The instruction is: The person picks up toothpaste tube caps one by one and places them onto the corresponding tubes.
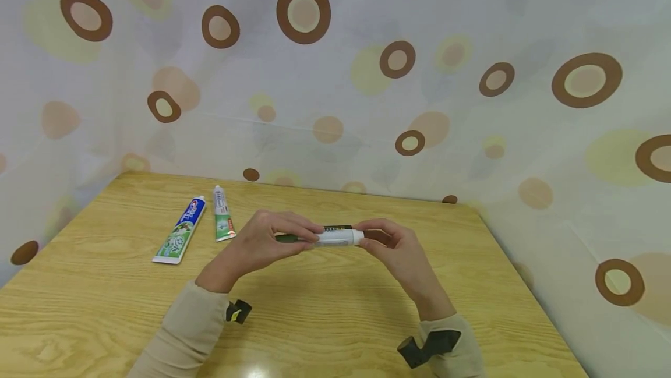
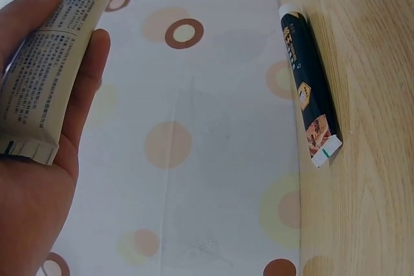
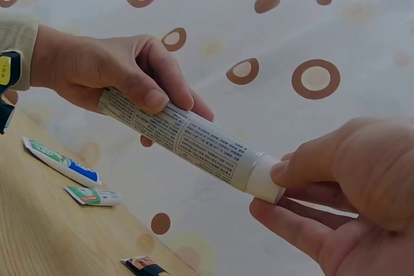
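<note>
A white toothpaste tube (image 1: 335, 239) with small print is held level above the table. My left hand (image 1: 267, 235) grips its body near the flat end, thumb on one side and fingers on the other, as the right wrist view also shows. At the other end, my right hand (image 1: 398, 255) pinches the white cap (image 3: 262, 180) between thumb and fingers. The cap sits against the tube's end. Small print covers the side of the tube (image 2: 55, 56) seen in the left wrist view.
On the wooden table (image 1: 314, 320) lie a blue and green toothpaste tube (image 1: 180, 229) and a smaller white and green one (image 1: 223, 213), both at the left. A dark tube (image 2: 310, 85) lies near the back edge. Patterned cloth (image 1: 346, 75) hangs behind.
</note>
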A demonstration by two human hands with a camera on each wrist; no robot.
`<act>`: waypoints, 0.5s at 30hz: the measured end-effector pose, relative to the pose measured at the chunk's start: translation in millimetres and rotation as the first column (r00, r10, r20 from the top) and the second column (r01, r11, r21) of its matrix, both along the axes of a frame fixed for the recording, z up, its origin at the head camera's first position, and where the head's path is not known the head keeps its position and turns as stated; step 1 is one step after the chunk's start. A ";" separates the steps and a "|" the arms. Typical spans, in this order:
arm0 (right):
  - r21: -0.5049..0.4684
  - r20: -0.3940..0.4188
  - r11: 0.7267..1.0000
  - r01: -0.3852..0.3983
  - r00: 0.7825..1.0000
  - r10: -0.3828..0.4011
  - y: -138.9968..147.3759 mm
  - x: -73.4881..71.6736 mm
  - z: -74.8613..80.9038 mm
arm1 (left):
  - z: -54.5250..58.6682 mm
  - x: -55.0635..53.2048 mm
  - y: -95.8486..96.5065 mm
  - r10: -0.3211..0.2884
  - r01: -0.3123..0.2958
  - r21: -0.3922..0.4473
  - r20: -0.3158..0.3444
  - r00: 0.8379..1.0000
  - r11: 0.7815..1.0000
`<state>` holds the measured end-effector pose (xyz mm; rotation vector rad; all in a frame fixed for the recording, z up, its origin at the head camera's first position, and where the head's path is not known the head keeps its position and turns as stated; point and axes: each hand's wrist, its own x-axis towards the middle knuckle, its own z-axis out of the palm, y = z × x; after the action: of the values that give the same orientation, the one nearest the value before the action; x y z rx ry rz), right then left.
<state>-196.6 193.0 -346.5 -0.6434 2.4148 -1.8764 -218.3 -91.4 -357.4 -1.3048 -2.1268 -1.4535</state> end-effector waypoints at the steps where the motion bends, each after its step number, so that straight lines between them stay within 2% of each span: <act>1: -0.003 -0.004 1.000 0.006 1.000 -0.006 -0.5 0.1 0.2 | 0.1 0.1 -0.1 -0.004 0.004 0.000 0.003 1.000 1.000; 9: -0.008 -0.010 1.000 0.023 1.000 -0.023 -2.6 -0.9 -0.8 | 0.9 0.4 -0.6 0.007 -0.010 -0.037 -0.074 0.997 0.999; 15: 0.018 0.010 0.999 0.044 0.999 -0.044 -2.8 -2.2 -2.4 | 1.3 0.2 0.7 -0.002 -0.002 -0.057 -0.069 0.998 0.998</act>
<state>-198.7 190.2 -348.9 -0.5828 2.4564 -1.8668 -218.1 -90.7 -356.0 -1.3554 -2.1376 -1.3370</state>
